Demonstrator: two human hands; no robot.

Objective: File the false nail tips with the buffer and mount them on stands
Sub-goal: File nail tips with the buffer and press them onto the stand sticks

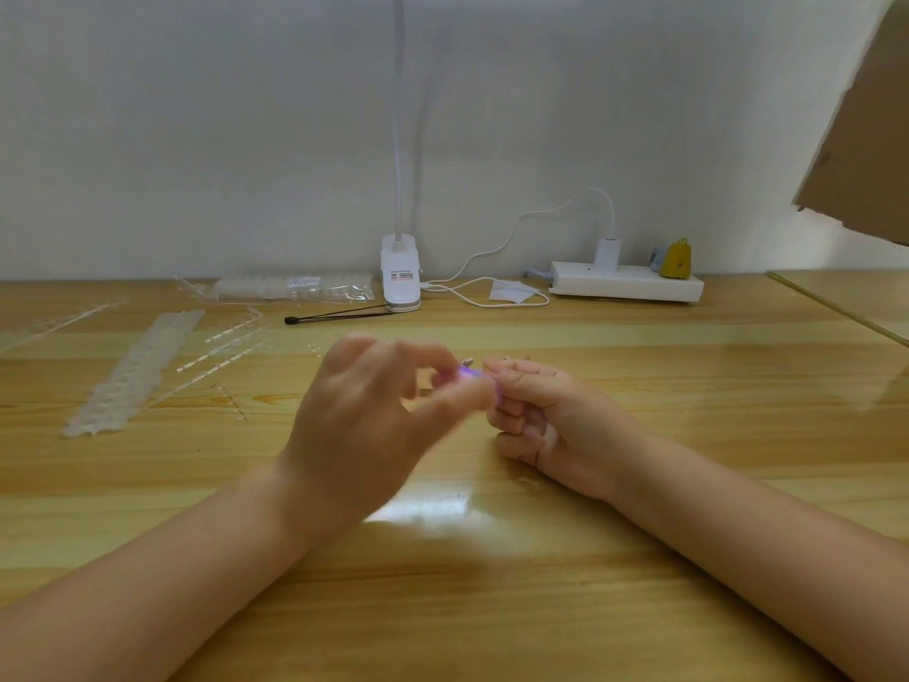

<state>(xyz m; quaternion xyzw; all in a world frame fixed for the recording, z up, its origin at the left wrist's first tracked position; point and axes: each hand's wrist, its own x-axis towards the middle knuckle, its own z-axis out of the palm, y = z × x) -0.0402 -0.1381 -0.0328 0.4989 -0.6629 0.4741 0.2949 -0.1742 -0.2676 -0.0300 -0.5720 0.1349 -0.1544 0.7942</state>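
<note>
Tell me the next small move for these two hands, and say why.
Probably a short filing stroke where the hands meet. The left hand and right hand are together above the wooden table, thumb and forefinger pinching at a small purple item between them. It is blurred, so which piece each hand holds is unclear. The clear strips lie untouched at the left, so mounting likely comes later.

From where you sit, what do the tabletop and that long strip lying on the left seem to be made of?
Tabletop: looks like light wood, or a wood-look laminate, with a glossy coat; grain lines show and the lamp glares off it.
Long strip: seems clear or frosted plastic; the wood shows faintly through its rows of small bumps.
</note>
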